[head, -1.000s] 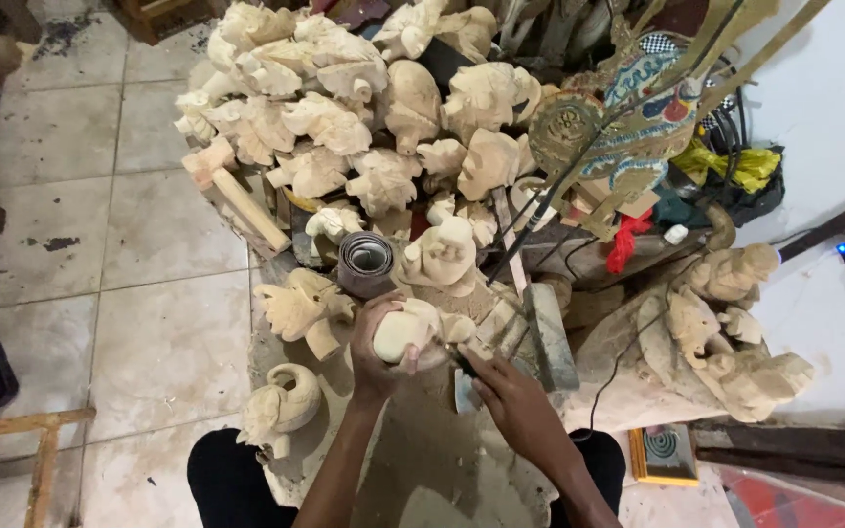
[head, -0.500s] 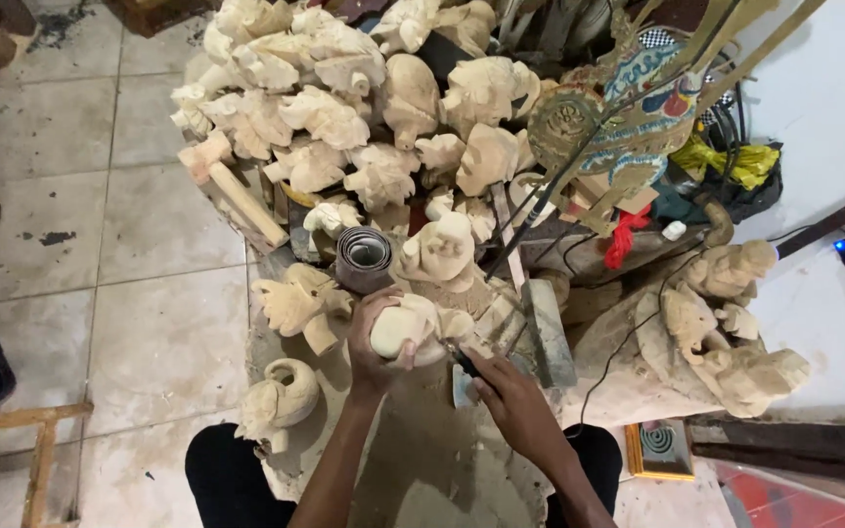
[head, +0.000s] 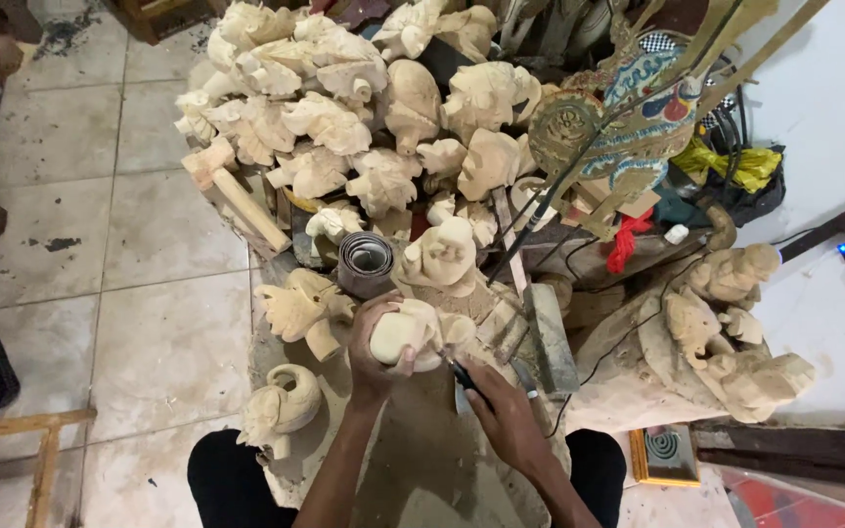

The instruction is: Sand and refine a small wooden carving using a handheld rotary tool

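In the near middle of the scene, the left hand (head: 376,344) is wrapped around a pale carved wooden piece (head: 413,332) and holds it up above a dusty work block (head: 422,430). The right hand (head: 506,416) grips a thin dark carving tool (head: 462,374), and its tip touches the right side of the piece. Just beyond the piece stands a roll of sandpaper (head: 366,262). Far behind it a big heap of unfinished carvings (head: 344,108) covers the floor, and a mallet (head: 548,337) lies just to the right.
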